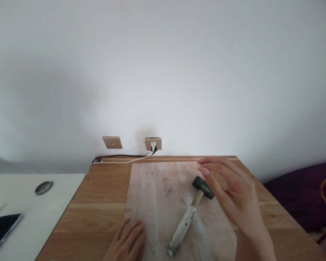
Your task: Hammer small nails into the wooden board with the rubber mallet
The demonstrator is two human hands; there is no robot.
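A pale wooden board (152, 210) lies flat, with a row of small nails (157, 173) standing along its far edge. My left hand (129, 239) rests with its fingers spread over the board's near left edge. Over the far right corner, my right hand (230, 192) has thumb and index finger pinched together; whatever is between the tips is too small to make out. A hammer (186, 219) with a dark head and a white-wrapped handle lies diagonally on the board, touched by neither hand. Several loose nails (168, 190) are scattered left of its head.
The board lies on a brown wooden table (97, 214) against a white wall. Cables (122, 161) run along the table's back to a wall socket (153, 144). A white surface at left holds a phone (2, 232) and a round grey dish (44, 187). Dark purple fabric (301, 192) is at right.
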